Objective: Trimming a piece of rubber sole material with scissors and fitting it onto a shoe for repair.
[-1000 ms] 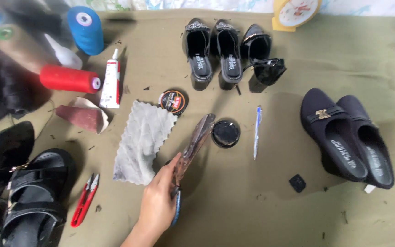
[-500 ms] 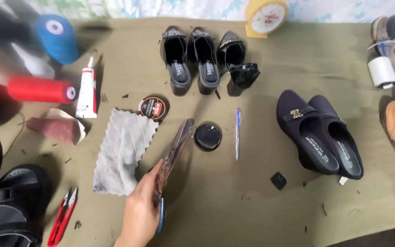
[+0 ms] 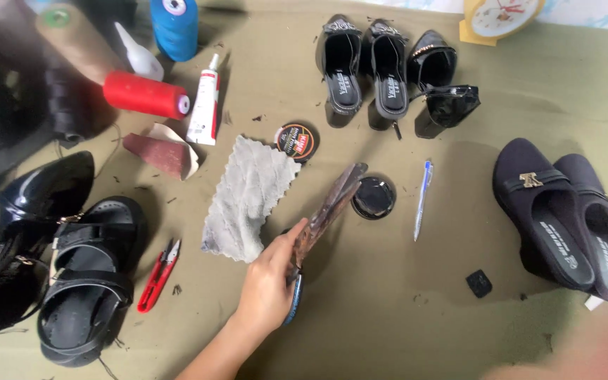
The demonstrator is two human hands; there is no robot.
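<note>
Brown shoe sole (image 3: 332, 204) sits clamped in the left hand (image 3: 269, 285), fingers (image 3: 291, 236) curled around it.

table cover (image 3: 402, 309): olive green, plain
cloth (image 3: 248, 200): light grey, ribbed weave
brush (image 3: 328, 211): brown mottled, blue at the lower end
polish tin (image 3: 374, 197): glossy black
tin lid (image 3: 297, 141): black with red and white print
pen (image 3: 422, 199): blue and white
snips (image 3: 158, 274): red handles
glue tube (image 3: 205, 109): white, red print
thread spools: red (image 3: 142, 95), blue (image 3: 174, 24), tan with green top (image 3: 72, 39)
sandpaper (image 3: 160, 151): reddish brown, pale back
heeled mules (image 3: 381, 67): black, pale insole print
loafers (image 3: 564, 218): dark navy, gold buckle
sandal (image 3: 86, 281): black
clock (image 3: 497, 17): yellow, white face
</note>
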